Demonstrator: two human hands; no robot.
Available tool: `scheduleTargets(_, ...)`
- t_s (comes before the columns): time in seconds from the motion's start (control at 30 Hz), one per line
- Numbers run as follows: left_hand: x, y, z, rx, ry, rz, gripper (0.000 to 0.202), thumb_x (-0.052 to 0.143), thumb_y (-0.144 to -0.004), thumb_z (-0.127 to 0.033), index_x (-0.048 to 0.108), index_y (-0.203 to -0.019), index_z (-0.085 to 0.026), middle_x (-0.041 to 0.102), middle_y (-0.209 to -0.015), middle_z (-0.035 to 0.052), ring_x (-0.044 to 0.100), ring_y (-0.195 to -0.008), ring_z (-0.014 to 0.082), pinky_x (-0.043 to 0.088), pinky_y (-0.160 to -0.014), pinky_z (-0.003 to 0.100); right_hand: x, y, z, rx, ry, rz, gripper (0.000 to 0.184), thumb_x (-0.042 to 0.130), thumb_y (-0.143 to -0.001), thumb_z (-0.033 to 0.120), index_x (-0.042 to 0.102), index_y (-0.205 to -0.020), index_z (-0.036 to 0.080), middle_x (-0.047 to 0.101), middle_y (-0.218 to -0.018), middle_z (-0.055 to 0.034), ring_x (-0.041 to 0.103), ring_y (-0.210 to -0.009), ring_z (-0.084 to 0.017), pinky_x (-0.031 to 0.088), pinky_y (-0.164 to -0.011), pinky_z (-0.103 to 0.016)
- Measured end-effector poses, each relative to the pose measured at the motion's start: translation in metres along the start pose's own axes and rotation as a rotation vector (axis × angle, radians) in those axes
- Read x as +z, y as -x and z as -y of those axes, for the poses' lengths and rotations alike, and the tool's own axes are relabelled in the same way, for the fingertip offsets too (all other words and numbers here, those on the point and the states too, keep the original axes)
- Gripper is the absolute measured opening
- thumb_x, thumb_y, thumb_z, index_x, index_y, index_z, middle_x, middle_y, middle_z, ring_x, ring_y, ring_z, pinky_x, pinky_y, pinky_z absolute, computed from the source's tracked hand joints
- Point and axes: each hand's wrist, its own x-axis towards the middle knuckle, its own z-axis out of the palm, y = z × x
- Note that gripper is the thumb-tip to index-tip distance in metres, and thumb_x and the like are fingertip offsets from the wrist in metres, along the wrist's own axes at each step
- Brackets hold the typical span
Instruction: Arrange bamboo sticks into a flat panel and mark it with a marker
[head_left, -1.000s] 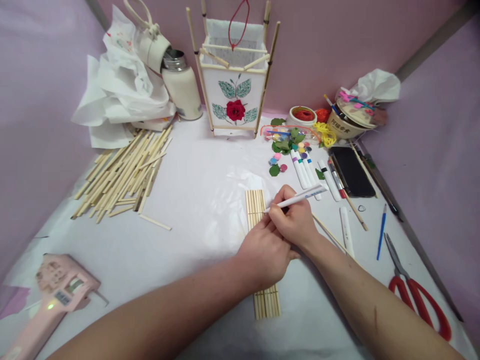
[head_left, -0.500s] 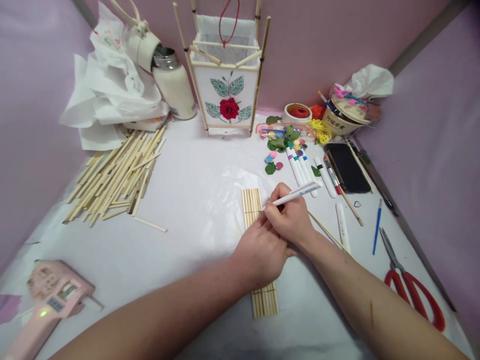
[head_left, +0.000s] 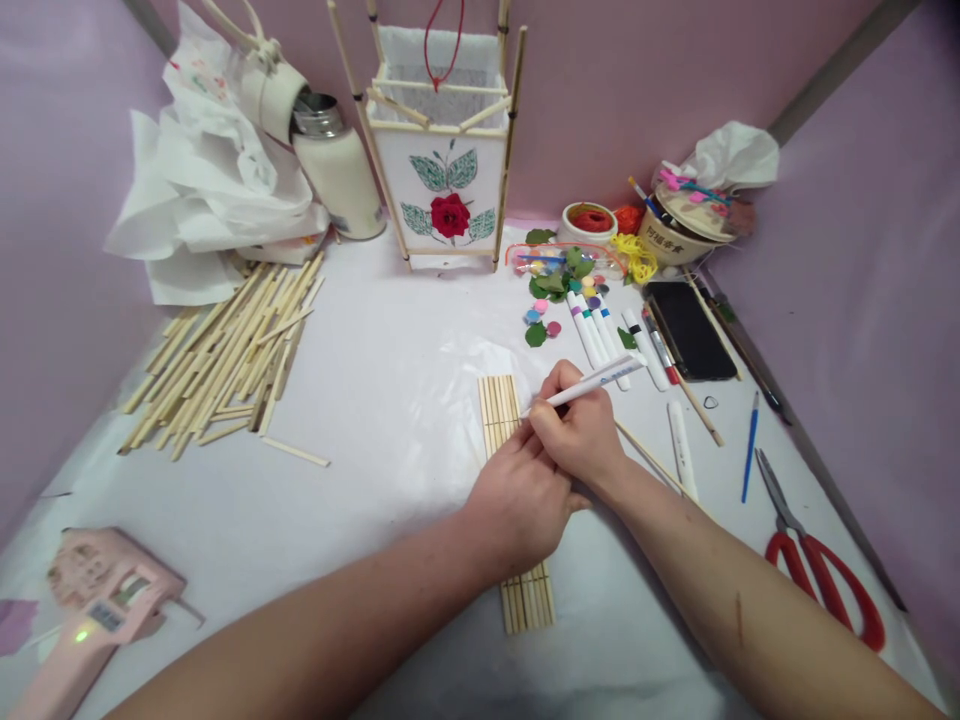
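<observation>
A narrow panel of thin wooden sticks, laid side by side and crossed by dark lines, lies lengthwise before me. My left hand covers its middle and grips it, the fingers partly hidden under my other hand. In my right hand is a white marker, pinched near its tip and slanting up to the right. The tip meets the panel's right edge, just below the upper dark line. My two hands touch each other. A thin stick lies beside my right wrist.
Loose sticks are heaped left, above a pink glue gun. At the back stand a lantern with a rose and a cream bottle. Rightward lie markers, a phone, a blue brush and red-handled scissors.
The whole view has shifted slightly, so most things sit a little further left. Both hands keep their hold, and the marker tip stays at the panel's right edge.
</observation>
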Motion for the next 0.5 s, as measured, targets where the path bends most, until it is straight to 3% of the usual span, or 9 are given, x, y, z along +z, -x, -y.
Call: scheduleTargets(0.5,0.0008,0.0003,0.0002,-0.018,0.045,0.023,0.037,0.047,-0.095,-0.044,0.066,-0.107,-0.015,0.068,-0.112,0.0082,0.053,-0.120,0.0255,0.035,-0.107,0.043,0.0011,-0.0002,-0.0001,-0.029,0.030,0.022,0.016,0.052,-0.067,0.012,0.040,-0.065,0.022,0.043,-0.051,0.0071,0.041,-0.048,-0.010,0.034,-0.048,-0.025)
